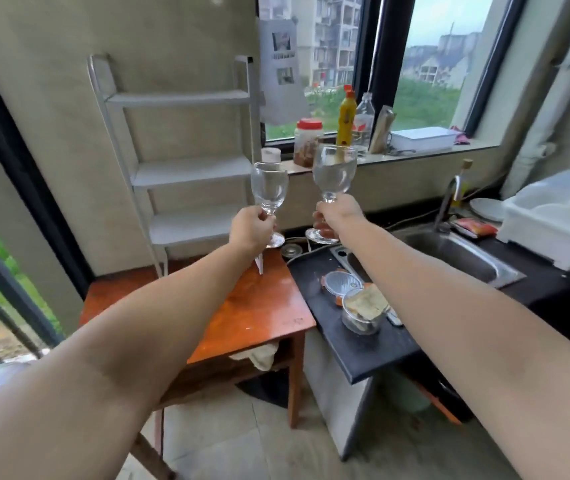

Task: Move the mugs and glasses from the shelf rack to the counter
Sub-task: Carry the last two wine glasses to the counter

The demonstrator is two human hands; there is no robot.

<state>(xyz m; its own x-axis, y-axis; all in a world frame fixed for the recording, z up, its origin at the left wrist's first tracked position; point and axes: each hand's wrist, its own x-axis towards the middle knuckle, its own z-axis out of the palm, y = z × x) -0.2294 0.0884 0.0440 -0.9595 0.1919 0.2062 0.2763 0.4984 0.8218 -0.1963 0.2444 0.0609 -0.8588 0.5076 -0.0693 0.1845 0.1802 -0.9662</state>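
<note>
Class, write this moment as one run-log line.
left hand: holds stemmed glass | right hand: holds second stemmed glass | shelf rack: shelves bare | counter: no glasses visible

Both bare arms reach forward, nearly straight, wrists level. The left hand [250, 230] has its fingers curled in a closed grip, knuckles toward the camera. The right hand [337, 216] is likewise curled, raised slightly higher.

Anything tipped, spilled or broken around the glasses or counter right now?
Nothing looks broken or spilled. The left hand and right hand each hold a stemmed glass upright by the stem. The only untidy thing is a cloth hanging out under the wooden table.
</note>
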